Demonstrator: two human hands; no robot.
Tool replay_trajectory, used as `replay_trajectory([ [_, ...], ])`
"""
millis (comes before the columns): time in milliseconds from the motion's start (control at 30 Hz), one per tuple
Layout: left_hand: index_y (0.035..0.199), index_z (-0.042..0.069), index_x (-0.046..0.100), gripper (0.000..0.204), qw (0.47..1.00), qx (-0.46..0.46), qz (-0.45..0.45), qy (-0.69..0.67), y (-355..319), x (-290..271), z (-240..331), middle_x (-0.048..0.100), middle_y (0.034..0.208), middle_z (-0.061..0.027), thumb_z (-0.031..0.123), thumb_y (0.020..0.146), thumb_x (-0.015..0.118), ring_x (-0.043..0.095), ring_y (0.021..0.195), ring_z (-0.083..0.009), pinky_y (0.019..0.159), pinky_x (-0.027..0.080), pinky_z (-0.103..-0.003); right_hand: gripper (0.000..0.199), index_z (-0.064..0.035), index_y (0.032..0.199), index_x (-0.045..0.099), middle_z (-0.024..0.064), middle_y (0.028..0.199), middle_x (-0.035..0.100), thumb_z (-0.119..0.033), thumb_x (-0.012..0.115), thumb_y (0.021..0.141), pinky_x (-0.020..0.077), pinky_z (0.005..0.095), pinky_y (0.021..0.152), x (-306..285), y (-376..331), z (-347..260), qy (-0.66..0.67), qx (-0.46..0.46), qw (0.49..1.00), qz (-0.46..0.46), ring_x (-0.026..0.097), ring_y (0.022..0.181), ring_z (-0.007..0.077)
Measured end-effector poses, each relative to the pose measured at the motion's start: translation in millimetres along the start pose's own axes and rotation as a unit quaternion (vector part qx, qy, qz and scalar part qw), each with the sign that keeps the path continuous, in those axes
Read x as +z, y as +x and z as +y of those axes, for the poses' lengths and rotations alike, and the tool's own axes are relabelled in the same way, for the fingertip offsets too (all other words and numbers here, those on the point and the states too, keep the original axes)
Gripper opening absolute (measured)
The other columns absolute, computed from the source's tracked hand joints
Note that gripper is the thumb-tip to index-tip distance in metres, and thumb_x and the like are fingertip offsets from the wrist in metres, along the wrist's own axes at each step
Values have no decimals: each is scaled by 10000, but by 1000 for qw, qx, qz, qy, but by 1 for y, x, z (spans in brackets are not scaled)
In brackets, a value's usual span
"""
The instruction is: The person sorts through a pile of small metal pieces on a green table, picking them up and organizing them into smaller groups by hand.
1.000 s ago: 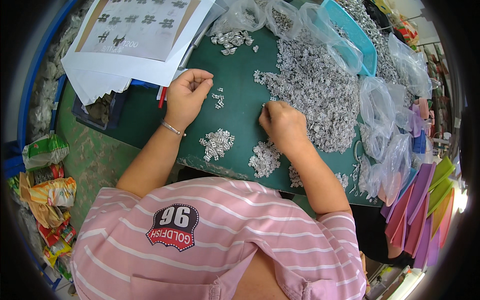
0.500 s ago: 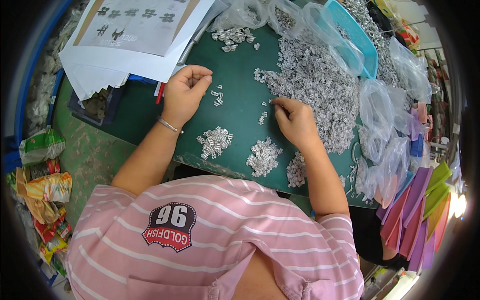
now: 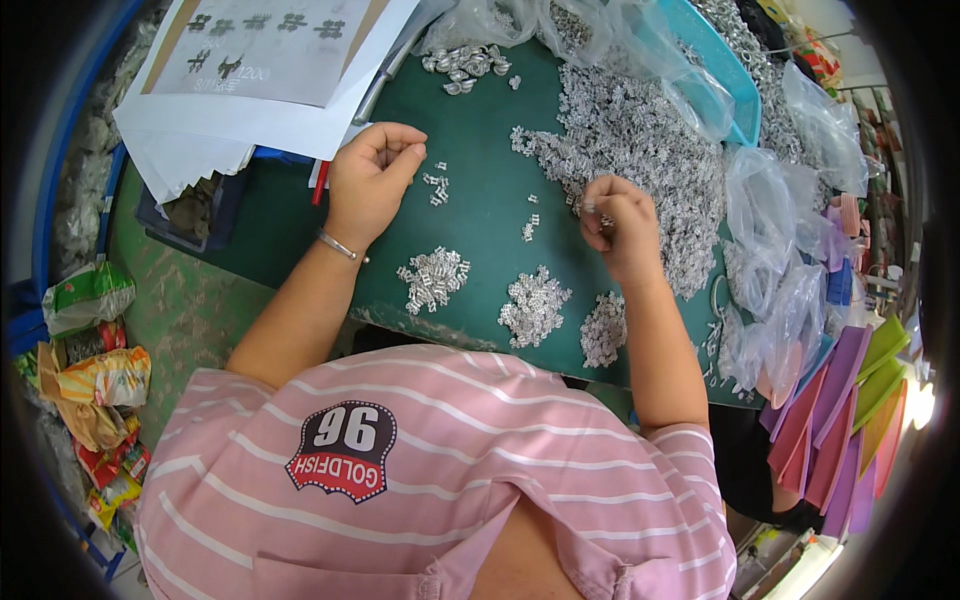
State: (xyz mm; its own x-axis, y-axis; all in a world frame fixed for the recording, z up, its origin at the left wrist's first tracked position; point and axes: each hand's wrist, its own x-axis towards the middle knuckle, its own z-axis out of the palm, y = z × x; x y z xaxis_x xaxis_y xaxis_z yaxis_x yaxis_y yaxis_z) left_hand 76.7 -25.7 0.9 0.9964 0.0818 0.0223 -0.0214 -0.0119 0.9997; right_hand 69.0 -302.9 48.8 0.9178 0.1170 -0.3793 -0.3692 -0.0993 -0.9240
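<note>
My left hand (image 3: 372,175) is raised over the green table (image 3: 480,150), thumb and fingertips pinched together; anything between them is too small to make out. Just right of it lie a few small silver metal pieces (image 3: 437,187). At the left edge of a large heap of silver metal pieces (image 3: 640,130), my right hand (image 3: 622,225) has its fingers curled in, and what they hold is hidden. Between the hands is a short line of loose pieces (image 3: 530,222). Nearer me sit three small piles: a left pile (image 3: 434,280), a middle pile (image 3: 533,307) and a right pile (image 3: 603,332).
Paper sheets with a printed picture (image 3: 270,50) cover the far left, beside a dark bin (image 3: 195,212) and a red pen (image 3: 320,183). A turquoise tray (image 3: 740,80) and clear plastic bags (image 3: 760,220) border the heap. Coloured dividers (image 3: 830,410) stand at right.
My right hand has moved right, from the loose pieces between the hands to the edge of the large heap, and its fingers have curled in. My left hand stays nearly still.
</note>
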Motion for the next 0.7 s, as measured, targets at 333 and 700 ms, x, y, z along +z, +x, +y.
replay_trajectory([
  [333, 983, -13, 625, 126, 1000, -4, -7, -9, 1, 1, 1, 641, 834, -34, 18, 862, 611, 530, 660, -39, 587, 424, -163, 120, -32, 889, 669, 148, 798, 662, -83, 641, 785, 515, 360, 640, 26, -18, 18, -402, -271, 874, -15, 647, 720, 299],
  [700, 975, -14, 625, 120, 1000, -1, 1, -8, 1, 2, 0, 639, 832, -30, 8, 858, 612, 518, 651, -36, 574, 415, -163, 122, -63, 893, 661, 135, 784, 658, -129, 657, 791, 514, 379, 602, 24, -15, 20, -458, -326, 827, 17, 643, 692, 299],
])
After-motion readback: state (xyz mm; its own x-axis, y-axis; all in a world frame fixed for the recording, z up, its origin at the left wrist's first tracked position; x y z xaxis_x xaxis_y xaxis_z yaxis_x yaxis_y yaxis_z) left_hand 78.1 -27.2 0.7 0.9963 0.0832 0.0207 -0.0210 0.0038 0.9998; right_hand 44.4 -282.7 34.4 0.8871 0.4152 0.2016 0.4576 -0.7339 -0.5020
